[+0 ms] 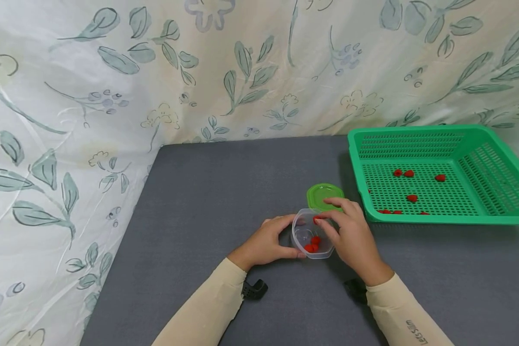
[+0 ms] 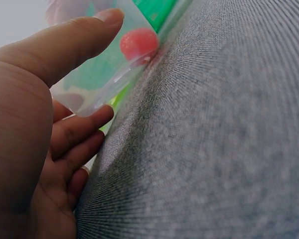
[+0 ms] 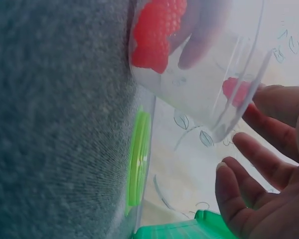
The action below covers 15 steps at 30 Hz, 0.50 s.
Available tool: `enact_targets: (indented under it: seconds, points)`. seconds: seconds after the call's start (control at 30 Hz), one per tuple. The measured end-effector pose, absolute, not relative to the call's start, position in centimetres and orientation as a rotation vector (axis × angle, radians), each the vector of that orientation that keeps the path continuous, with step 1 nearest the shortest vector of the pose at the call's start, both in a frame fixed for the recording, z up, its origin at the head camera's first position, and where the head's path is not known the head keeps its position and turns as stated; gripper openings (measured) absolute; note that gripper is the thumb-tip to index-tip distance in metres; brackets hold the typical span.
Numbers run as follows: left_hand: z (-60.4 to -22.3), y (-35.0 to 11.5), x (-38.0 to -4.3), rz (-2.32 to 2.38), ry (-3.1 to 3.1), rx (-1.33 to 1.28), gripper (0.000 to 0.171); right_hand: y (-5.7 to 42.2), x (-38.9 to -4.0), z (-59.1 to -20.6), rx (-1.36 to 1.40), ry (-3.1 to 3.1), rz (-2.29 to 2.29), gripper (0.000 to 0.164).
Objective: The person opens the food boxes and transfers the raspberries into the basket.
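Note:
A clear plastic container (image 1: 303, 234) stands on the grey table, with a few raspberries (image 1: 310, 248) on its bottom. My left hand (image 1: 265, 242) holds the container from the left side, thumb near the front and fingers behind. Over the opening, my right hand (image 1: 354, 235) pinches a raspberry (image 3: 235, 91) between thumb and forefinger, just inside the rim. The other right fingers spread outside the container in the right wrist view. Just behind the container lies a green lid (image 1: 322, 194), partly covered by the right hand in the head view.
A green perforated basket (image 1: 469, 218) sits at the right, with several raspberries (image 1: 412, 198) scattered over its bottom. Behind and to the left of the grey table (image 1: 225, 182) hangs a leaf-patterned cloth (image 1: 251, 72).

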<state>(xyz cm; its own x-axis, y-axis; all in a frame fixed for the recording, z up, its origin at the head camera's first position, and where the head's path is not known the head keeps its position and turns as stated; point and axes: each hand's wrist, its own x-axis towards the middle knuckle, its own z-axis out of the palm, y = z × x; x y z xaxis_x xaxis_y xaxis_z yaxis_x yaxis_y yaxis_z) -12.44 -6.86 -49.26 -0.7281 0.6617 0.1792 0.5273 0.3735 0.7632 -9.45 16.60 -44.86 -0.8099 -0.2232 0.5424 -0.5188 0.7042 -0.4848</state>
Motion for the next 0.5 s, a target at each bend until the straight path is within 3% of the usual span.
enact_targets:
  seconds: [0.5]
  points:
    - [-49.4,-6.9,-12.5,1.267,2.486,1.089,0.080,17.5,-9.2,-43.4,0.571,-2.345,0.936,0.016]
